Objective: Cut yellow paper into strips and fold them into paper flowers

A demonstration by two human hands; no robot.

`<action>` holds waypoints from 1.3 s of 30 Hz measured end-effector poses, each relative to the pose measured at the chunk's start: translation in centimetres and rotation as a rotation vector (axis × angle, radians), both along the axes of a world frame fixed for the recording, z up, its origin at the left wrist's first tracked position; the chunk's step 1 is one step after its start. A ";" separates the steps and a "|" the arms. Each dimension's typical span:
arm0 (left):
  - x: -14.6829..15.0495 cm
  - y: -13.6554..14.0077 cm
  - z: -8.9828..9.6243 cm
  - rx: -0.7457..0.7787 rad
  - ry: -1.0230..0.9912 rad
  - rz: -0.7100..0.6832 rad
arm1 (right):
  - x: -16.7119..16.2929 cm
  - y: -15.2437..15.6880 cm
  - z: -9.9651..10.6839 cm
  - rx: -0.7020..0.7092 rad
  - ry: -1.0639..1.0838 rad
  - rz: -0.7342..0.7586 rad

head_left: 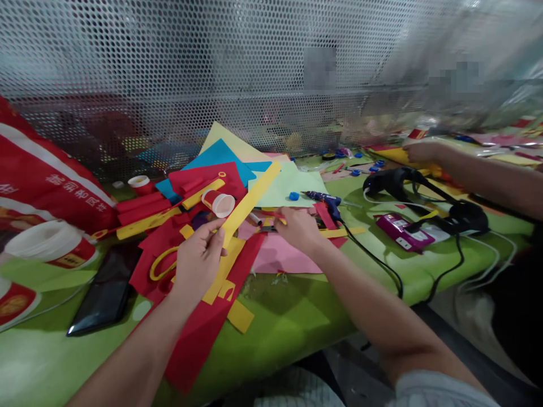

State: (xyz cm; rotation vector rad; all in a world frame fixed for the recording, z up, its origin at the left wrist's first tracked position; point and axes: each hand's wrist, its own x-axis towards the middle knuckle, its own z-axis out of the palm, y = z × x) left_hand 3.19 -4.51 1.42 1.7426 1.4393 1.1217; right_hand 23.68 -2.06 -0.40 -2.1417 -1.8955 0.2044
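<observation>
My left hand (201, 246) pinches a long yellow paper strip (254, 195) between thumb and fingers. The strip slants up and away to the right above the pile. My right hand (299, 229) is closed low over the pink paper (288, 254), its fingertips at a clutter of small scraps. What it grips, if anything, I cannot make out. A red and white paper cup (218, 202) lies tipped beside the strip. Near my left wrist are the yellow handles of scissors (163, 264), partly under my hand. A blue glue gun (324, 200) lies just beyond my right hand.
Red paper (203, 333), a blue sheet (220, 158) and a pale green sheet (292, 183) cover the green table (297, 311). Stacked cups (53, 246) and a black phone (106, 288) are on the left. A purple box (401, 232) and another person's arm (475, 169) are right.
</observation>
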 end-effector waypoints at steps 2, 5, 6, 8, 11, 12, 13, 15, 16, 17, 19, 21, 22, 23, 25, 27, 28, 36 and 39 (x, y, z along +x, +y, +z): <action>-0.2 0.1 -0.1 0.004 -0.001 0.010 | -0.9 -0.5 -0.2 -0.016 0.002 0.088; -0.4 0.3 -0.2 0.011 -0.001 0.004 | -1.1 -0.6 -0.4 -0.030 0.004 0.158; -0.4 0.3 -0.3 0.011 -0.001 0.000 | -1.0 -0.6 -0.4 -0.038 0.005 0.180; -0.5 0.4 -0.3 0.007 0.002 -0.005 | -0.9 -0.5 -0.6 -0.049 0.016 0.233; -0.4 0.3 -0.3 0.002 0.006 0.000 | -0.8 -0.4 -1.1 -0.024 0.038 0.293; -0.4 0.3 -0.3 0.001 0.006 0.001 | -0.8 -0.4 -1.3 -0.018 0.045 0.305; -0.4 0.3 -0.3 0.000 0.004 0.003 | -0.9 -0.5 -1.5 -0.018 0.052 0.318; -0.3 0.3 -0.2 -0.008 0.003 0.006 | -1.0 -0.5 -1.9 -0.029 0.060 0.344; -0.3 0.3 -0.2 -0.009 0.004 0.009 | -1.0 -0.6 -2.1 -0.034 0.058 0.358; -0.3 0.3 -0.1 -0.011 0.006 0.011 | -1.1 -0.6 -2.2 -0.036 0.051 0.370; -0.2 0.3 -0.1 -0.014 0.009 0.013 | -1.1 -0.7 -2.2 -0.043 0.036 0.386; -0.2 0.3 -0.1 -0.019 0.011 0.011 | -1.2 -0.6 -1.9 -0.041 0.040 0.352; -0.3 0.3 -0.1 -0.021 0.011 0.010 | -1.1 -0.6 -1.7 -0.035 0.040 0.302; -0.3 0.4 -0.1 -0.023 0.012 0.007 | -1.1 -0.5 -1.5 -0.031 0.030 0.235; -0.5 0.4 -0.2 -0.025 0.011 0.005 | -1.0 -0.4 -1.1 -0.032 -0.021 0.098; -0.6 0.5 -0.3 -0.028 0.004 0.007 | -0.9 -0.3 -1.0 -0.036 -0.069 0.053; -0.6 0.5 -0.3 -0.031 0.000 0.008 | -1.0 -0.3 -1.0 -0.024 -0.070 0.081; -0.3 0.4 -0.1 -0.037 0.005 0.007 | -1.2 -0.6 -2.0 0.029 0.041 0.368; -0.2 0.3 0.0 -0.040 0.011 0.007 | -1.2 -0.6 -2.1 0.011 0.038 0.395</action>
